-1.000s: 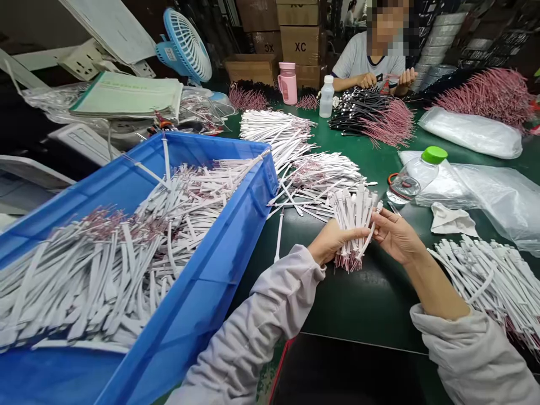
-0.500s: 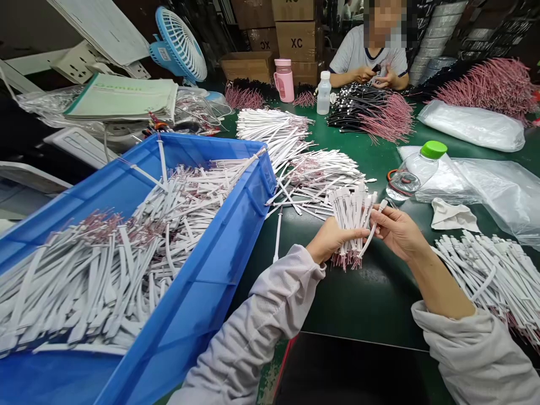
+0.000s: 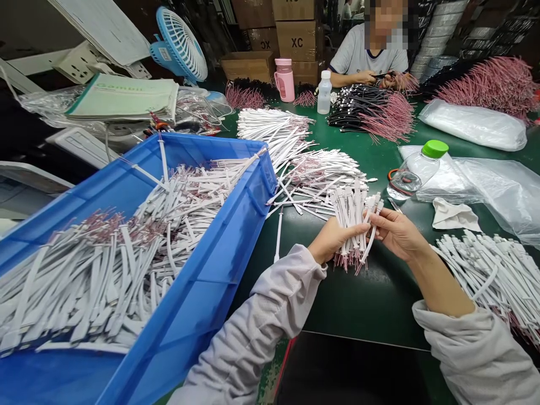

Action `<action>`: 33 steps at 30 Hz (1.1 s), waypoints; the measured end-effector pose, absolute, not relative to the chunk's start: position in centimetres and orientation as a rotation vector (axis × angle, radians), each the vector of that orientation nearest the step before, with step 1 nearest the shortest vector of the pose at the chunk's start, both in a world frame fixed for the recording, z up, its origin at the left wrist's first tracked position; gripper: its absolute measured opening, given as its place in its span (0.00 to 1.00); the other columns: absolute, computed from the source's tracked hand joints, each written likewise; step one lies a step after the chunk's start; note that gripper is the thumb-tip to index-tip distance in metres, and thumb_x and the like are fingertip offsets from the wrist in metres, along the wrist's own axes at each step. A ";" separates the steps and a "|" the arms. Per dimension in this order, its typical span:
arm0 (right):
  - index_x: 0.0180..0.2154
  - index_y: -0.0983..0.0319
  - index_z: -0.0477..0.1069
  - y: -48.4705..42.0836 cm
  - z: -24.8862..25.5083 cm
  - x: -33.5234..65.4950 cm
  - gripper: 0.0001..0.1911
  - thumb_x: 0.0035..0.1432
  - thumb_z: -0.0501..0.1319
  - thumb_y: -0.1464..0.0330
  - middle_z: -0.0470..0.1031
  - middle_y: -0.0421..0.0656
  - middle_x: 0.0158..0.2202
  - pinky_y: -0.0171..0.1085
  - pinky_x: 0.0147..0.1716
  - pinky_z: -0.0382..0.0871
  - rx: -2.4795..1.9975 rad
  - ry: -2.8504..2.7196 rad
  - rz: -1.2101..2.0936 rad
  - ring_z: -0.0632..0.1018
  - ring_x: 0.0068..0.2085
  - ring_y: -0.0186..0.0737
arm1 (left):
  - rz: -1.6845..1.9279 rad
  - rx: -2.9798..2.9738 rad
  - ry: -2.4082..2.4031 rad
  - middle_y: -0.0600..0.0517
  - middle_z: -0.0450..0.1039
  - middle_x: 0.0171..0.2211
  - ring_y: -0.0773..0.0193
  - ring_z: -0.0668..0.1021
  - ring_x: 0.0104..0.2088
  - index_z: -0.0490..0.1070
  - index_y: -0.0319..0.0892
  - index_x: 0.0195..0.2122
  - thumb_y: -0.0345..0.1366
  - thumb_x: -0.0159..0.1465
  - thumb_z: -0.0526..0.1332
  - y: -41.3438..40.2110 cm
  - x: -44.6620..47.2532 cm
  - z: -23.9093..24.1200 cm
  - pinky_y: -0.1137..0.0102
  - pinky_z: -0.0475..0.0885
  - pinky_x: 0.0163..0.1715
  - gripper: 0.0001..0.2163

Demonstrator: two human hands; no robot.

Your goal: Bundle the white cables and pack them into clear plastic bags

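My left hand [image 3: 336, 237] is closed around a bundle of short white cables [image 3: 349, 211], its thumb lying across the front. White connector ends point up, and thin pink wires hang below. At the bundle's right side, my right hand [image 3: 395, 230] pinches a single white cable [image 3: 372, 239] between thumb and fingers, close against the others. Just behind the hands lies a loose heap of similar white cables [image 3: 324, 171]. Another pile of them [image 3: 498, 275] rests to the right of my right forearm.
A blue bin [image 3: 211, 298] full of white cables stands at left. Beyond the hands are a green-capped bottle [image 3: 415, 171], plastic bags [image 3: 498, 185] and a white cloth [image 3: 454, 215]. Across the green table, a co-worker [image 3: 358, 50] handles black cables [image 3: 358, 107] with pink wires.
My right hand has brought the single cable closer against the bundle, its top end lower now. My left hand keeps its hold. The co-worker's hands have shifted with the black cable.
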State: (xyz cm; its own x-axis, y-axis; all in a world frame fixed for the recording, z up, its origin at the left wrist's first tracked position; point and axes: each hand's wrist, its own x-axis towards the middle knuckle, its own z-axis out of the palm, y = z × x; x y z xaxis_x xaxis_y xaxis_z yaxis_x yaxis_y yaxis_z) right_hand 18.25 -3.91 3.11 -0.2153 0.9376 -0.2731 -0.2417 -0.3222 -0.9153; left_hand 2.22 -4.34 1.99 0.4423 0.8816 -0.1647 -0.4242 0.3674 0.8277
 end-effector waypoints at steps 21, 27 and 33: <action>0.32 0.60 0.76 -4.1 2.8 17.4 0.13 0.42 0.72 0.65 0.69 0.38 0.26 0.30 0.19 0.57 -1.061 -0.789 1.636 0.65 0.23 0.28 | 1.070 0.967 0.740 0.44 0.73 0.51 0.54 0.75 0.51 0.72 0.38 0.48 0.36 0.55 0.68 -4.3 2.4 1.1 0.60 0.66 0.55 0.20; 0.29 0.60 0.76 -4.2 2.7 16.9 0.12 0.41 0.73 0.64 0.66 0.36 0.24 0.29 0.19 0.58 -1.064 -0.758 1.588 0.63 0.23 0.26 | 1.080 0.945 0.723 0.45 0.73 0.51 0.51 0.74 0.52 0.73 0.41 0.47 0.37 0.55 0.68 -4.3 2.4 1.0 0.55 0.65 0.55 0.18; 0.35 0.62 0.78 -4.1 2.5 17.3 0.12 0.46 0.71 0.65 0.61 0.36 0.20 0.27 0.19 0.59 -0.953 -0.773 1.707 0.62 0.22 0.26 | 1.043 0.841 0.684 0.44 0.74 0.48 0.48 0.75 0.50 0.73 0.41 0.47 0.36 0.53 0.69 -4.4 2.5 1.0 0.53 0.66 0.53 0.20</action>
State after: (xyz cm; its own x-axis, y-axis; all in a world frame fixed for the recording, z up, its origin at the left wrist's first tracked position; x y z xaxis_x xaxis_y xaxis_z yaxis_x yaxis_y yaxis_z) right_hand 17.33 -4.06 2.53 -0.1970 0.9512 -0.2376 -0.4491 -0.3030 -0.8405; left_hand 2.47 -4.36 0.99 0.3582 0.9291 -0.0917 -0.4542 0.2592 0.8524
